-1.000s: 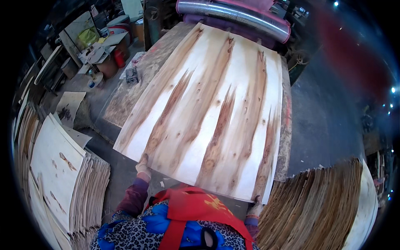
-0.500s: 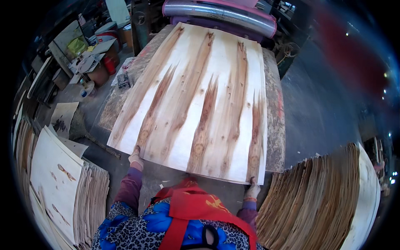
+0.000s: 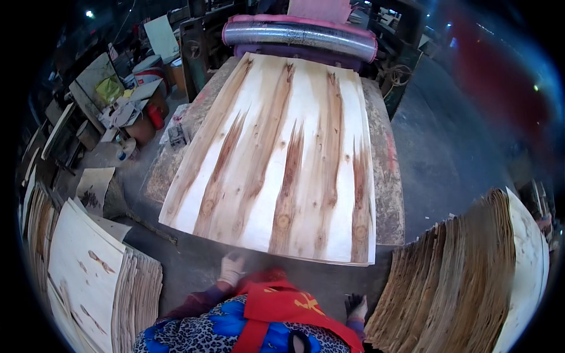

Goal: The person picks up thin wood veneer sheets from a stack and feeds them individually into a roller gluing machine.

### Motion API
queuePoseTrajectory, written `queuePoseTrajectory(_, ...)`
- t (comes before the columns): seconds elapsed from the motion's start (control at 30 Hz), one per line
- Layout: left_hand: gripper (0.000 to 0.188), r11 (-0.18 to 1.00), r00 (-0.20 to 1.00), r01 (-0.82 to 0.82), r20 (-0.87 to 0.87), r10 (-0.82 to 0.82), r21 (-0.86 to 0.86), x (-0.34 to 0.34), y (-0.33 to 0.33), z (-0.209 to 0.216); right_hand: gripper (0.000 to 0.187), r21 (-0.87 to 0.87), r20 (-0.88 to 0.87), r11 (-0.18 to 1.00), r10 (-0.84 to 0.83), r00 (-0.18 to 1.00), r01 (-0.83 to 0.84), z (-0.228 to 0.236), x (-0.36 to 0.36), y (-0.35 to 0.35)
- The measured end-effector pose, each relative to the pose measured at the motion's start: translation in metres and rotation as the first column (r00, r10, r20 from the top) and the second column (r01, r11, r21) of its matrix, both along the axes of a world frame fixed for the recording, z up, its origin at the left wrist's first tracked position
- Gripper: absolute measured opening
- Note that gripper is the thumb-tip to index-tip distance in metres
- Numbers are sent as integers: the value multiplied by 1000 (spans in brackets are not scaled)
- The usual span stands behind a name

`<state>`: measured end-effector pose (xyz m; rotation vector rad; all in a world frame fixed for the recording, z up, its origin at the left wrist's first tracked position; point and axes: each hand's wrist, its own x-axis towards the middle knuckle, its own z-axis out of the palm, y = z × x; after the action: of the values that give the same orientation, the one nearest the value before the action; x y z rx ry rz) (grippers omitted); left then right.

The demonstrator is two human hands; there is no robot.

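The wood sheet (image 3: 265, 194) looks smooth and mostly matt, its pale face streaked with brown grain and dotted with knots, while the board (image 3: 384, 176) under it has a rough, blotched surface. Behind them the roller (image 3: 300, 39) is glossy metal throwing back bright streaks, and the floor (image 3: 441, 147) is dull and grey. The left stack (image 3: 82, 259) shows a smooth wooden face over rough layered edges, the right stack (image 3: 447, 276) coarse, ragged wood edges, and the apron (image 3: 276, 309) and patterned shirt (image 3: 220, 323) are soft-looking cloth
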<state>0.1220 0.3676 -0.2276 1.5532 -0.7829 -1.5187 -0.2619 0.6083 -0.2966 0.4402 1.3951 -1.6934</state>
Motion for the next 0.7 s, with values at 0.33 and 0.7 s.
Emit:
queuePoseTrajectory(0.33, 64, -190, -138, 974, 988, -66, 123, -80, -79, 45, 33, 110, 19, 916, -390, 921, 385, -13, 165, 94)
queuePoseTrajectory(0.7, 100, 38, -266, 964, 961, 81, 264, -55, -56, 65, 21, 612, -583, 784, 358, 729, 105, 27, 377, 120)
